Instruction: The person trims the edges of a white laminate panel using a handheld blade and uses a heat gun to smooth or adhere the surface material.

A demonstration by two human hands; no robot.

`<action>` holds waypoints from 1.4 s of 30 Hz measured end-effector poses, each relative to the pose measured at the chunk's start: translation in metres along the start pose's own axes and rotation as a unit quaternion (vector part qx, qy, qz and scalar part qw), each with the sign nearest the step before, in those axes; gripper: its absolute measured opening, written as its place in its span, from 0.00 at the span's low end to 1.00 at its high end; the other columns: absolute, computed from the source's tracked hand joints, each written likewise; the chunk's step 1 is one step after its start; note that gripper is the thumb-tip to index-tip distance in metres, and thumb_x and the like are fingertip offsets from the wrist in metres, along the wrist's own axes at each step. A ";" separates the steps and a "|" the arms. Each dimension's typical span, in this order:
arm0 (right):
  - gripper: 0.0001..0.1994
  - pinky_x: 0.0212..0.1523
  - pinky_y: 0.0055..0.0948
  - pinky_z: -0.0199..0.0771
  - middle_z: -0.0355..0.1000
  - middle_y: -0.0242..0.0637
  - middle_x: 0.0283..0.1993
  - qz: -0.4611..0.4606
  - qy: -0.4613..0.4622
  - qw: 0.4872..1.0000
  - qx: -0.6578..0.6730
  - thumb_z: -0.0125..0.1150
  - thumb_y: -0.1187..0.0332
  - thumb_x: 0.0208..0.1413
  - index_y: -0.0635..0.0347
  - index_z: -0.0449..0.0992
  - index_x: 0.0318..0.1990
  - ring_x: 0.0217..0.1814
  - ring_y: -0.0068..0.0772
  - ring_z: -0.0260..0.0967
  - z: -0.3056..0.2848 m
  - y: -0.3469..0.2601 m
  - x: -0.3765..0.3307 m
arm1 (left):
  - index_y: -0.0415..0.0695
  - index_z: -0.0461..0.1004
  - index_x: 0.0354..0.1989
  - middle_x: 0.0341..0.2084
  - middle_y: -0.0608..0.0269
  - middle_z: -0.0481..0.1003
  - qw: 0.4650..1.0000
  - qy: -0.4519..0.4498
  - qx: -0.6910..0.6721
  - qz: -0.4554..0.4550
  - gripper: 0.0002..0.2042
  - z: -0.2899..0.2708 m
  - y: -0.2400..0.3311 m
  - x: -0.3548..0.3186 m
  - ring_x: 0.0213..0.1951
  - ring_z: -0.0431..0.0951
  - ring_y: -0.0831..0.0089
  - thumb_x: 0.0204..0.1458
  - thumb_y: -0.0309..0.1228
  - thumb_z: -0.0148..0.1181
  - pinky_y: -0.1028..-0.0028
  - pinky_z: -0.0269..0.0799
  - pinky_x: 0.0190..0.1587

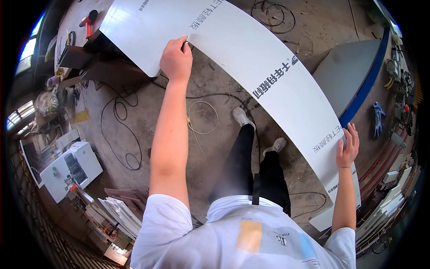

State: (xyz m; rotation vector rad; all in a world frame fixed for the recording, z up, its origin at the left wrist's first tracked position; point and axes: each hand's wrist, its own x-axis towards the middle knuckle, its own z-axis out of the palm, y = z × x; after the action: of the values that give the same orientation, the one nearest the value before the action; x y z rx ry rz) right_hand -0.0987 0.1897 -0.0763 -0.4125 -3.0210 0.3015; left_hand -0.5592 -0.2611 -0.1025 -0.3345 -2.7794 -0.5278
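A long white panel (244, 54) with printed film on its face stretches in a curve across the view, from the far left down to the near right. My left hand (176, 58) is closed in a fist at the panel's inner edge, beside an inside corner. A small dark bit shows by its thumb and forefinger, but I cannot make out what the fingers hold. Along the outer edge at the right end, my right hand (348, 148) touches the panel with its fingers stretched out and the thumb apart.
A red heat gun (89, 21) lies on the far-left surface, near brown boards (107, 69). Cables (121, 107) loop over the concrete floor. A grey panel with a blue edge (367, 85) stands beyond the white one. A blue glove (378, 119) lies at right; a white machine (71, 168) stands at left.
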 end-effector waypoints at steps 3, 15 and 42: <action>0.18 0.80 0.51 0.57 0.73 0.44 0.72 -0.006 0.004 1.000 0.002 0.55 0.62 0.66 0.59 0.80 0.58 0.80 0.51 0.64 0.000 0.000 0.000 | 0.53 0.87 0.42 0.38 0.68 0.83 0.996 0.002 -0.057 0.061 0.08 -0.004 -0.004 -0.002 0.39 0.83 0.60 0.56 0.29 0.66 0.62 0.79 0.40; 0.18 0.79 0.53 0.58 0.74 0.45 0.71 0.001 0.002 1.000 0.012 0.57 0.65 0.63 0.60 0.80 0.57 0.79 0.52 0.65 0.001 -0.001 0.001 | 0.50 0.86 0.38 0.33 0.64 0.82 0.980 -0.085 -0.128 0.129 0.08 -0.031 0.094 -0.114 0.38 0.83 0.62 0.51 0.22 0.67 0.65 0.79 0.39; 0.16 0.78 0.50 0.61 0.76 0.37 0.69 0.018 0.031 0.999 0.008 0.61 0.64 0.60 0.54 0.82 0.55 0.78 0.46 0.66 0.000 -0.009 0.002 | 0.48 0.83 0.41 0.30 0.65 0.76 0.929 -0.209 -0.242 0.186 0.07 -0.047 0.212 -0.268 0.36 0.80 0.62 0.54 0.25 0.67 0.63 0.77 0.32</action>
State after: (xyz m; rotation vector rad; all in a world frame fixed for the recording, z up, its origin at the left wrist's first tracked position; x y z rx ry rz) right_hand -0.1034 0.1816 -0.0741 -0.4673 -2.9523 0.3090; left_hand -0.2399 -0.1332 -0.0798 -1.1817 -2.8134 -1.1529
